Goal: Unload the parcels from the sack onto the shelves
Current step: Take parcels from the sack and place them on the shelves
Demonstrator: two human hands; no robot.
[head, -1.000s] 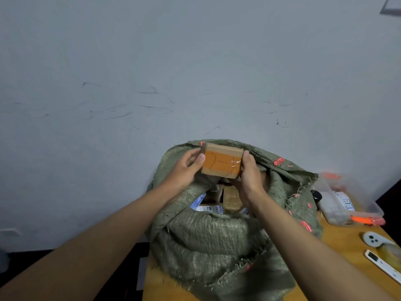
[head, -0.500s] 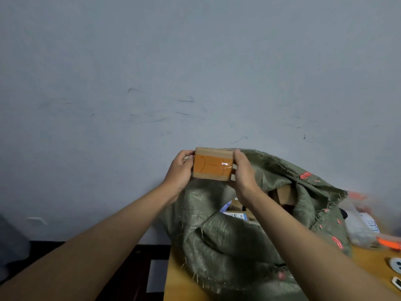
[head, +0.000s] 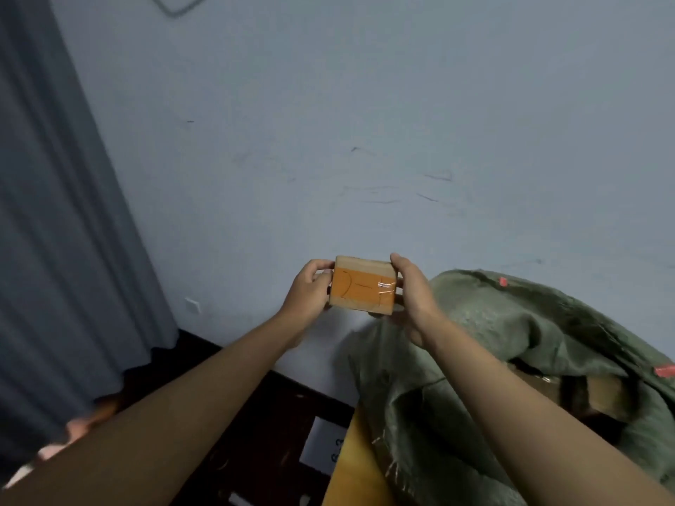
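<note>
A small cardboard parcel (head: 362, 286) with an orange label is held in the air in front of the wall. My left hand (head: 308, 292) grips its left end and my right hand (head: 412, 292) grips its right end. The olive-green woven sack (head: 493, 359) slumps on a yellow table (head: 349, 465) at the lower right, below and to the right of the parcel. Brown cardboard boxes (head: 599, 392) show inside its open mouth. No shelf is in view.
A grey-blue curtain (head: 62, 231) hangs along the left side. The pale wall (head: 365, 122) fills the background. Dark floor (head: 255, 432) lies below, with a white sheet (head: 323, 447) beside the table edge.
Both hands have carried the parcel up and away from the sack to the left. The view has swung left, bringing the curtain in and pushing the sack to the right edge.
</note>
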